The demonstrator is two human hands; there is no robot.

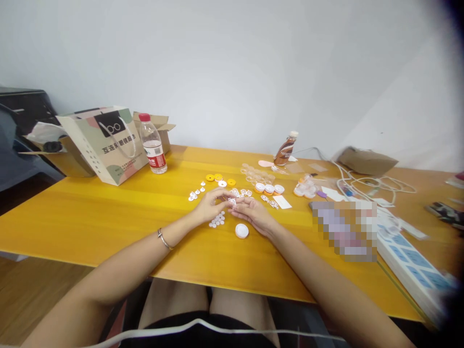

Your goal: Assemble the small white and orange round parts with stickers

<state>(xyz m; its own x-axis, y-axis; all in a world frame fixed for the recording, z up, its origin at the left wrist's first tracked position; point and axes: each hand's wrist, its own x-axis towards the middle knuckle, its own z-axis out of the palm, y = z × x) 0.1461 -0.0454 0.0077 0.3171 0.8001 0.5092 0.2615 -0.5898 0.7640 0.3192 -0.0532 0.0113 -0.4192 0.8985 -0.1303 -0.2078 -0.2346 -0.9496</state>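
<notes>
My left hand (212,205) and my right hand (252,212) meet over the table, fingertips pinched on a small white openwork piece (232,201). Similar white openwork pieces (246,192) lie just beyond my fingers, and more (273,205) are to the right. Close to my right hand sits a round white dish with an orange rim (241,231). Small white discs (217,221) are grouped under my left hand. Further left are several small white stemmed parts (194,195). Yellow rings (231,182) and a white ring (222,183) lie behind the hands.
White-and-orange round cases (269,189), clear plastic rings (255,173) and a white card (282,202) lie beyond. A water bottle (152,147) and paper bag (108,145) stand left, a brown drink bottle (286,149) at the back. Cables (348,179) and a power strip (409,266) occupy the right.
</notes>
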